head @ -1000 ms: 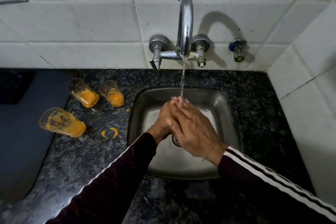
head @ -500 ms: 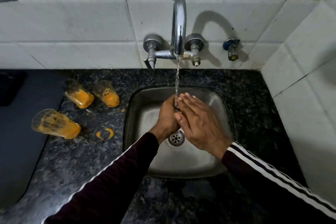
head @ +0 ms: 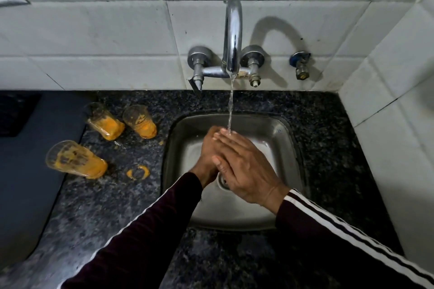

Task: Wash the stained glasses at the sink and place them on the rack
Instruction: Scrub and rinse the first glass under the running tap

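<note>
Both hands, left point(head: 207, 155) and right point(head: 244, 169), pressed flat together under running water above the steel sink point(head: 285, 138), rinsing; next, reaching left for three orange-stained glasses point(head: 76, 159) on the granite counter point(head: 98, 206).

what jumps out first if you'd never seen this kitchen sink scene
Three glasses smeared with bright orange residue stand out on the dark counter left of the sink. Over the basin, the left hand and right hand press together under the tap's running stream.

Kitchen: steel sink point(head: 288, 138), tiled wall point(head: 94, 30)
</note>
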